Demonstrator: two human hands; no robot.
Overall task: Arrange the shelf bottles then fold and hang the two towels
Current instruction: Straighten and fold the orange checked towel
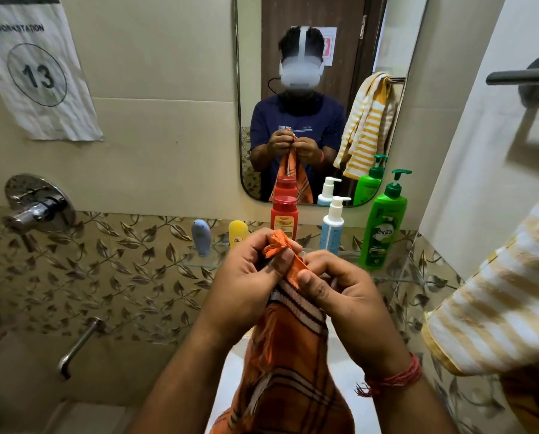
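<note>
Gripping orange towel (pixel 293 355) (bunched top), both hands (pixel 296 283)

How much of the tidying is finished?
Bottles look done: five stand in a row on the glass shelf. Both hands, left hand and right hand, pinch the orange towel, unfolded. The striped towel already hangs at the right.

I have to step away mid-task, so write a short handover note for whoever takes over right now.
Left hand and right hand both pinch the top edge of the orange towel, bunched at chest height; the rest hangs down, not yet folded.
Striped yellow towel already hangs at the right.
Five bottles stand in a row on the glass shelf: blue tube, yellow tube, red bottle, white pump bottle, green pump bottle.
Left: fold the orange towel and hang it.
</note>
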